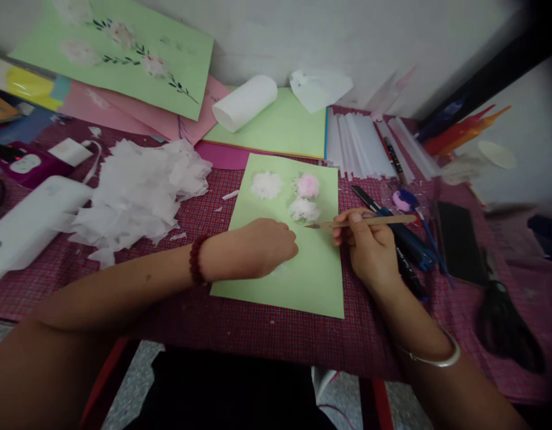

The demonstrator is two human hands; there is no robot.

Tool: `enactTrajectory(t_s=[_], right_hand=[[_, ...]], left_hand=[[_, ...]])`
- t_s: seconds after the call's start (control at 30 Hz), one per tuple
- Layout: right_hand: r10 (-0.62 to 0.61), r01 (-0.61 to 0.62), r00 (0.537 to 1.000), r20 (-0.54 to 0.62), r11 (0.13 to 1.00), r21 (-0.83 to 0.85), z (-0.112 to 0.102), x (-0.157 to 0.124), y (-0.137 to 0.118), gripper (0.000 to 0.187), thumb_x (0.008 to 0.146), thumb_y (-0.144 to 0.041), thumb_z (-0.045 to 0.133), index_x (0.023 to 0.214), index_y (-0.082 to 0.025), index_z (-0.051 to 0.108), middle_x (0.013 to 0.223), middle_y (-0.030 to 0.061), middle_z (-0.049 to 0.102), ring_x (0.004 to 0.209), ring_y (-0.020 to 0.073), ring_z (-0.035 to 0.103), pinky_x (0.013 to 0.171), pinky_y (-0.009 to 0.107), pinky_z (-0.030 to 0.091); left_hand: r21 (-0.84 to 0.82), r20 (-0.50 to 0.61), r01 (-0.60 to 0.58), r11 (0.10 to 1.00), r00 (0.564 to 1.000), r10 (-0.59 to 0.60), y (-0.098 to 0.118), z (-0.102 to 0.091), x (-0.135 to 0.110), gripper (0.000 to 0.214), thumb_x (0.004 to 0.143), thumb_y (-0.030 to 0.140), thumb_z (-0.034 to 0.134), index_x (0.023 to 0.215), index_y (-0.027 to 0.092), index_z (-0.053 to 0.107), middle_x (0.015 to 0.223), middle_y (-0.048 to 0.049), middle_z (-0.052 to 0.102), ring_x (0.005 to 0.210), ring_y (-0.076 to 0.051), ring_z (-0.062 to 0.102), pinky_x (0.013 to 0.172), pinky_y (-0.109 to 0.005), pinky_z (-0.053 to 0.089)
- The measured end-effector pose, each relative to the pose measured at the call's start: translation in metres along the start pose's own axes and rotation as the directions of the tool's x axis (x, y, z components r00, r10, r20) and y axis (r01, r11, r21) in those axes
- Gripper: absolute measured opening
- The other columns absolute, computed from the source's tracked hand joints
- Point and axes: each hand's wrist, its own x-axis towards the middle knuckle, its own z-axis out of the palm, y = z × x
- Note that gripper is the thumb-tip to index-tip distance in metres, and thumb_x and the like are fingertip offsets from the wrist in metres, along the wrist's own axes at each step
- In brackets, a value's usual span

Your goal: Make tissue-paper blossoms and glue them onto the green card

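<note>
Your right hand (370, 248) pinches the brush (390, 220), prob for control; left hand (251, 248) over the sheet (309, 283), can't tell its grip.

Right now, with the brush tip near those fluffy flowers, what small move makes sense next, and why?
Perhaps a light dab of the brush on the lower white flower: the right hand holds the brush with its tip just below that flower, which looks mostly white, while the pink flower beyond it already shows colour.
</note>
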Motion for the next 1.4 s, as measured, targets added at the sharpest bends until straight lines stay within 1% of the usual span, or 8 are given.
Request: enactTrajectory(t_s=[0.13,0.4,0.6,0.77,0.9,1.07,1.2,1.4], right_hand=[[0.026,-0.028,0.999,0.046,0.999,0.041,0.001,-0.002,0.0,0.023,0.09,-0.042,0.055,0.082,-0.023,0.066,0.065,0.0006,0.061,0.055,0.014,0.056,0.049,0.029,0.046],[0.064,-0.063,0.993,0.102,0.998,-0.013,0.0,-0.002,0.002,0.026,0.089,-0.043,0.056,0.081,-0.021,0.065,0.062,-0.0006,0.061,0.051,0.0123,0.055,0.047,0.026,0.045],[-0.018,0.018,1.0,-0.022,1.0,-0.022,-0.002,0.001,0.001,0.025,0.092,-0.041,0.052,0.082,-0.021,0.065,0.064,-0.0005,0.06,0.053,0.0124,0.054,0.05,0.027,0.044],[-0.034,0.032,0.996,-0.081,0.999,-0.025,-0.004,0.003,0.004,0.026,0.092,-0.04,0.052,0.081,-0.02,0.065,0.064,-0.0008,0.059,0.052,0.0109,0.053,0.05,0.025,0.043],[-0.033,0.033,0.997,-0.07,0.999,0.002,-0.004,0.003,0.003,0.025,0.092,-0.038,0.052,0.082,-0.02,0.065,0.065,-0.0008,0.06,0.053,0.0103,0.053,0.05,0.025,0.042],[-0.041,0.041,0.999,-0.024,0.999,-0.01,-0.002,0.003,-0.001,0.024,0.092,-0.039,0.052,0.082,-0.021,0.064,0.063,-0.0011,0.06,0.052,0.0107,0.053,0.049,0.025,0.042],[-0.048,0.051,0.998,0.04,0.995,-0.091,0.002,0.001,-0.004,0.023,0.09,-0.039,0.055,0.083,-0.02,0.065,0.067,0.0001,0.062,0.054,0.0117,0.054,0.052,0.026,0.045],[-0.047,0.061,0.995,0.092,0.985,-0.164,0.006,0.001,-0.002,0.02,0.09,-0.039,0.056,0.086,-0.02,0.064,0.071,0.0009,0.065,0.058,0.0134,0.056,0.056,0.028,0.047]], left_hand=[[-0.17,0.068,0.091,0.981,0.994,-0.08,-0.019,-0.004,0.006,0.008,0.07,0.011,0.054,0.069,0.017,0.058,0.07,-0.0038,0.062,0.064,-0.015,0.05,0.055,-0.028,0.029],[-0.324,-0.012,0.165,0.932,0.984,-0.178,-0.02,0.001,0.007,0.031,0.068,0.019,0.059,0.099,0.02,0.063,0.068,-0.0001,0.06,0.055,-0.011,0.044,0.053,-0.026,0.024],[-0.466,-0.04,0.197,0.862,0.969,-0.242,-0.021,0.0,0.013,0.01,0.075,0.02,0.054,0.066,0.017,0.051,0.057,0.0027,0.05,0.051,-0.009,0.037,0.053,-0.026,0.023],[-0.478,-0.071,0.312,0.821,0.918,-0.39,-0.02,0.003,0.014,0.008,0.07,0.018,0.057,0.074,0.018,0.049,0.056,0.0038,0.048,0.051,-0.009,0.035,0.051,-0.026,0.02],[-0.522,-0.073,0.232,0.821,0.947,-0.314,-0.019,0.005,0.014,0.002,0.07,0.017,0.053,0.068,0.017,0.052,0.055,0.0035,0.049,0.051,-0.008,0.038,0.053,-0.025,0.024],[-0.594,-0.218,0.096,0.798,0.936,-0.275,-0.024,0.006,0.014,0.008,0.064,0.012,0.05,0.059,0.016,0.047,0.066,0.001,0.052,0.058,-0.008,0.043,0.055,-0.023,0.032],[-0.779,-0.146,0.092,0.621,0.935,-0.322,-0.03,0.006,0.014,0.012,0.061,0.011,0.049,0.056,0.017,0.039,0.065,0.0015,0.055,0.057,-0.007,0.045,0.051,-0.021,0.032],[-0.922,0.032,0.19,0.337,0.906,-0.421,-0.048,0.003,0.012,0.006,0.064,0.015,0.053,0.065,0.017,0.048,0.054,0.0039,0.051,0.044,-0.006,0.041,0.043,-0.02,0.029]])
